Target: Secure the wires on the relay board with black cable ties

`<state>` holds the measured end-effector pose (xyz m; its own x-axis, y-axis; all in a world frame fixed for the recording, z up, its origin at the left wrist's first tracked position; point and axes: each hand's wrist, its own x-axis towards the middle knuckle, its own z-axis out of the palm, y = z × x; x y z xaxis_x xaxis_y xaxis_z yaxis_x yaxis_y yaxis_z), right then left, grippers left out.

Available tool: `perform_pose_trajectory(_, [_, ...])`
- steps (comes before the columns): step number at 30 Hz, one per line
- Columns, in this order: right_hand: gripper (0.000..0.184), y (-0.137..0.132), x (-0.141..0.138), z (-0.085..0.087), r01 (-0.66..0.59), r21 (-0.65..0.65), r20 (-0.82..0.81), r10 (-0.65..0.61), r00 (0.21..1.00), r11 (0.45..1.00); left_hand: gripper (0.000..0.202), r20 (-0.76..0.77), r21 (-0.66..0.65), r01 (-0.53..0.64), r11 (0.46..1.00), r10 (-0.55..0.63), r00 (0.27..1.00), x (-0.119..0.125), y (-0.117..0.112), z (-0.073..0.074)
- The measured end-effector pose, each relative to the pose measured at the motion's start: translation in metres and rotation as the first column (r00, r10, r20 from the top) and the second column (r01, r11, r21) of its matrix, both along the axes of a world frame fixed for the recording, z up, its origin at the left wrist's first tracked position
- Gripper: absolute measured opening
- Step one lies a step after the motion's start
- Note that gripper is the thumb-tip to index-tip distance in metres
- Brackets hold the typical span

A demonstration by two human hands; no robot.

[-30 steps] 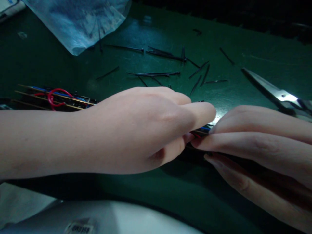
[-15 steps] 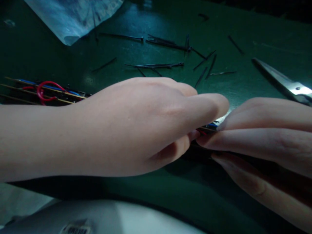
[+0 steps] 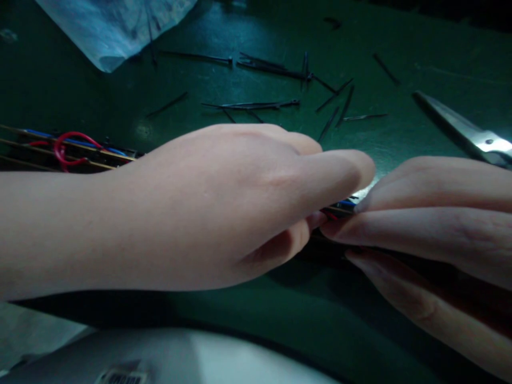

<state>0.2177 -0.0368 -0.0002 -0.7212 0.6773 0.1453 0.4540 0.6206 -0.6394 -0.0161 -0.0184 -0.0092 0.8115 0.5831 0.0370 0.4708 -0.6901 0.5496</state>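
A long dark assembly with brass-coloured strips and red and blue wires (image 3: 76, 146) lies across the green table, mostly hidden under my left forearm. My left hand (image 3: 272, 192) is closed over it, fingers curled round its wired part. At the right, my right hand (image 3: 416, 224) presses its fingertips onto the same wires beside my left thumb. Between the two hands a short stretch of blue and red wire (image 3: 344, 204) shows. Whatever small piece the fingertips pinch is hidden.
Black cable ties (image 3: 272, 105) and trimmed ends are scattered behind my hands. Scissors (image 3: 480, 136) lie open-bladed at the right, close to my right hand. A clear plastic bag (image 3: 116, 37) rests at the back left. A pale surface with a label (image 3: 124, 377) is at the near edge.
Both hands keep the same grip and place. The whole view has shifted slightly, with the table items a little further left and up.
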Motion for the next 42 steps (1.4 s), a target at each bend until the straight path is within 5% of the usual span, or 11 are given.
perform_pose_trajectory(6, [0.037,-0.001,0.000,0.004,0.029,-0.071,0.024,-0.027,0.999,0.997,0.021,-0.029,0.025,-0.003,1.000,0.004,1.000,0.000,-0.001,0.000])
perform_pose_trajectory(19, [0.018,0.006,0.009,-0.005,-0.087,0.034,-0.026,0.088,0.996,0.996,0.020,-0.033,0.007,-0.005,1.000,0.005,0.999,-0.002,-0.001,0.000])
perform_pose_trajectory(31, [0.020,0.002,0.003,-0.002,-0.026,0.023,0.026,0.025,0.999,0.999,0.021,-0.027,0.015,0.007,1.000,-0.007,1.000,-0.001,-0.002,-0.001])
perform_pose_trajectory(42, [0.041,-0.002,-0.002,0.003,0.039,-0.028,0.014,-0.039,0.999,0.999,0.020,-0.026,0.041,-0.018,0.999,0.019,0.999,-0.002,-0.003,-0.001])
